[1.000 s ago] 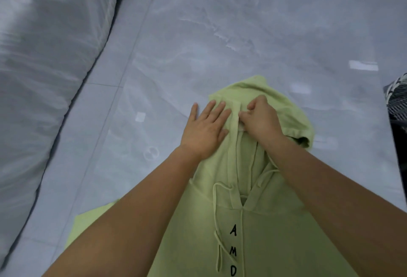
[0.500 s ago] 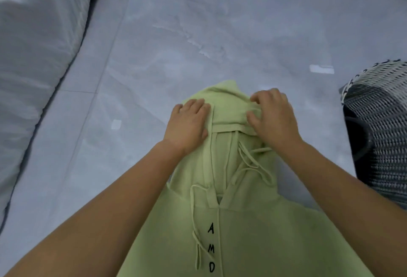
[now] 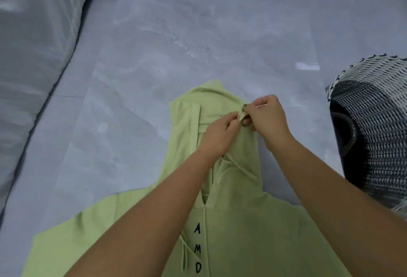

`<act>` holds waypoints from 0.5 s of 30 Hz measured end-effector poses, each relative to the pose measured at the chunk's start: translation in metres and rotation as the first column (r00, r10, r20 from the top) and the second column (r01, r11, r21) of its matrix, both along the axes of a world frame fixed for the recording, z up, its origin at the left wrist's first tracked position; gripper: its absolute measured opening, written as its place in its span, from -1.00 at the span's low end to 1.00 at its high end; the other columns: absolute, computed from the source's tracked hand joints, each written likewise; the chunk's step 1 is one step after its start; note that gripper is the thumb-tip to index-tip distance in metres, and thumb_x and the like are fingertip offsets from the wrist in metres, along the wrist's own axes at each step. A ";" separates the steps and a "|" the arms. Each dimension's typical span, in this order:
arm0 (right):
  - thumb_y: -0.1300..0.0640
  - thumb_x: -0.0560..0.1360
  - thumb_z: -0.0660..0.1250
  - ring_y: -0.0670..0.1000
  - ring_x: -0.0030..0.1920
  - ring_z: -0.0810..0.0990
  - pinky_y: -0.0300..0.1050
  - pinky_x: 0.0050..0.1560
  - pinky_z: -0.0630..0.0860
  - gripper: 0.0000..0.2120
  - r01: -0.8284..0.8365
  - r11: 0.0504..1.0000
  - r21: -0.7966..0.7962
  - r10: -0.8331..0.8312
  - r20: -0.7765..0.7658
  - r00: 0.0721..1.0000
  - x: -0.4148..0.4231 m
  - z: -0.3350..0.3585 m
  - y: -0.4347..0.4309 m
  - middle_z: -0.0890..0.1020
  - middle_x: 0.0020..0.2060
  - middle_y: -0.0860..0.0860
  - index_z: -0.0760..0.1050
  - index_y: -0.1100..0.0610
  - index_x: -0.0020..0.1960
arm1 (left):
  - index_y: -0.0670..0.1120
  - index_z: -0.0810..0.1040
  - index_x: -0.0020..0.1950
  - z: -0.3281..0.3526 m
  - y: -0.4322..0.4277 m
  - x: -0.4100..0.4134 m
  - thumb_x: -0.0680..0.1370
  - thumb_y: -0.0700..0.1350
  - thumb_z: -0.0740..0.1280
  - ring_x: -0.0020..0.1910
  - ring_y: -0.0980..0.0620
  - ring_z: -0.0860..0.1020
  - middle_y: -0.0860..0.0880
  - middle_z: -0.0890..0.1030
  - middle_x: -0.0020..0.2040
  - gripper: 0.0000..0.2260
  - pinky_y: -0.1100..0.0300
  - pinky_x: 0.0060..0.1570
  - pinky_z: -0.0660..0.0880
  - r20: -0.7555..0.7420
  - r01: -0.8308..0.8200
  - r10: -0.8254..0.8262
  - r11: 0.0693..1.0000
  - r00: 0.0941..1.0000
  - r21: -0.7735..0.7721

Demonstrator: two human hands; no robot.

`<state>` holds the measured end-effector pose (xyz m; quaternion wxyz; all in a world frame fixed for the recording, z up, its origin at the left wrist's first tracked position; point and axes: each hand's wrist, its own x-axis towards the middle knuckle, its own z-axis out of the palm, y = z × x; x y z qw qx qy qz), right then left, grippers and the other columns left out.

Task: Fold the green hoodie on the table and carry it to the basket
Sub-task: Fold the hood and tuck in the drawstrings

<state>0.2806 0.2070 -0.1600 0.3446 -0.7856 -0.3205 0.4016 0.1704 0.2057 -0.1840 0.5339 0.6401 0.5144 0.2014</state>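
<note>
The light green hoodie (image 3: 237, 228) lies face up on the grey marble table (image 3: 198, 34), hood pointing away from me, black letters down its front. My left hand (image 3: 218, 138) and my right hand (image 3: 267, 118) meet over the right side of the hood. Both pinch a small fold of the hood's edge between thumb and fingers. A drawstring trails loose below the hands. The black-and-white woven basket (image 3: 374, 122) stands off the table's right edge.
A bed with pale grey bedding (image 3: 33, 45) runs along the left, separated from the table by a strip of grey floor tiles (image 3: 72, 78). The table's far half is bare marble.
Both hands lay flat on the hood a second ago. They have shifted right and now pinch the hood's right edge. The view has swung right, bringing the basket into sight.
</note>
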 end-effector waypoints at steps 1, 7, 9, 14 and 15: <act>0.18 0.40 0.24 0.08 -0.10 0.62 0.03 0.03 0.55 -0.89 -0.012 1.000 0.012 0.013 -0.064 0.998 -0.002 0.000 0.003 0.61 -0.09 0.09 0.40 0.08 -0.07 | -0.11 0.55 0.06 0.002 0.003 -0.001 0.38 0.15 0.16 -0.04 0.03 0.54 -0.04 0.62 -0.02 -0.56 0.11 0.03 0.43 0.070 -0.055 0.061 0.995 0.996 -0.087; 0.32 0.51 0.11 0.03 -0.12 0.56 -0.09 -0.02 0.48 -0.77 -0.249 0.960 0.127 0.238 0.101 0.966 0.021 -0.011 -0.006 0.62 -0.11 0.07 0.51 0.16 0.01 | -0.27 0.47 0.16 -0.011 0.020 -0.007 0.49 -0.24 0.34 -0.14 0.00 0.57 -0.12 0.61 -0.06 -0.74 0.11 0.01 0.52 0.141 -0.284 0.349 0.894 0.926 -0.347; 0.35 0.50 0.09 0.02 -0.03 0.52 -0.20 0.05 0.39 -0.70 -0.376 0.921 0.101 0.324 0.340 0.883 0.035 -0.015 -0.004 0.58 0.02 0.11 0.54 0.17 0.08 | -0.27 0.49 0.15 -0.011 0.023 -0.006 0.50 -0.34 0.28 -0.20 0.03 0.56 -0.07 0.60 -0.15 -0.78 0.19 -0.08 0.53 0.178 -0.255 0.342 0.888 0.923 -0.382; 0.36 0.49 0.15 0.02 0.10 0.48 -0.31 0.03 0.27 -0.64 -0.692 0.715 -0.100 0.662 0.417 0.623 0.050 -0.020 0.021 0.54 0.14 0.05 0.49 0.17 0.23 | -0.19 0.55 0.13 -0.009 0.024 -0.006 0.50 -0.19 0.35 -0.21 0.07 0.61 -0.04 0.63 -0.14 -0.78 0.28 -0.21 0.58 0.264 -0.189 0.353 0.849 0.898 -0.494; 0.33 0.49 0.19 0.00 0.03 0.48 -0.26 -0.01 0.29 -0.67 -0.725 0.669 -0.166 0.718 0.397 0.572 0.053 -0.021 0.029 0.55 0.10 0.04 0.51 0.15 0.21 | -0.16 0.58 0.06 -0.009 0.024 -0.005 0.52 -0.13 0.34 -0.21 0.07 0.60 -0.03 0.63 -0.16 -0.83 0.26 -0.19 0.57 0.251 -0.205 0.362 0.847 0.898 -0.490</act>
